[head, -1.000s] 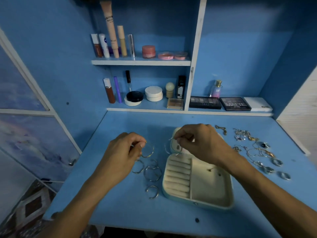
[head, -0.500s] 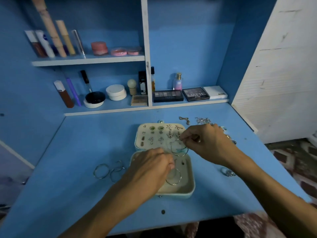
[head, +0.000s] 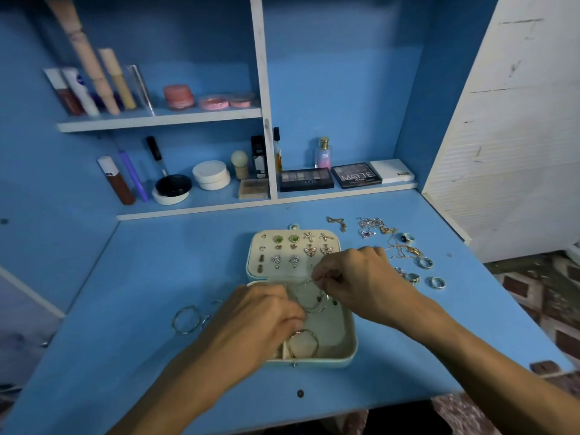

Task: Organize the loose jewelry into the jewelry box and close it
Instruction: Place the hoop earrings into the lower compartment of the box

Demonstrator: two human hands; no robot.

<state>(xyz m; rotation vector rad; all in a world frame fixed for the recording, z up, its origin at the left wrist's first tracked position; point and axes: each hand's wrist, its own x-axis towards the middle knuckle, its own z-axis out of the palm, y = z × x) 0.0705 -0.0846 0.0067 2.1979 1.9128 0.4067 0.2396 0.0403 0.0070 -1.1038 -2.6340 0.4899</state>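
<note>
Jewelry box [head: 349, 348] lies open on the blue worktop [head: 131, 277], lid [head: 255, 265] flat behind the base; lid panel carries pairs of stud earrings [head: 309, 250] pinned in rows, so that part looks done.

Right hand [head: 361, 277] is over the hinge end of the base; its fingers [head: 326, 276] pinch the thin wire of a silver hoop [head: 325, 304], which hangs down into the open compartment, touching or just above its floor; cannot tell which.

Left hand [head: 254, 321] covers the left side of the base, fingers curled downward; the tips sit at a gold hoop [head: 315, 340] lying in the near compartment; whether they grip it or only touch it is hidden by the knuckles.

Left to do, as judged from the layout:
- loose hoops [head: 174, 321] on the worktop just left of the box, partly behind the left hand;
- tangle of chains [head: 373, 222] and scattered rings [head: 437, 282] well to the right, none in the box;
- lid not yet shut.

Estimate: studs finished, hoops partly in, rings and chains untouched; roughly the middle of the job. Ring-roll section is hidden under the left hand; its contents unknown.
</note>
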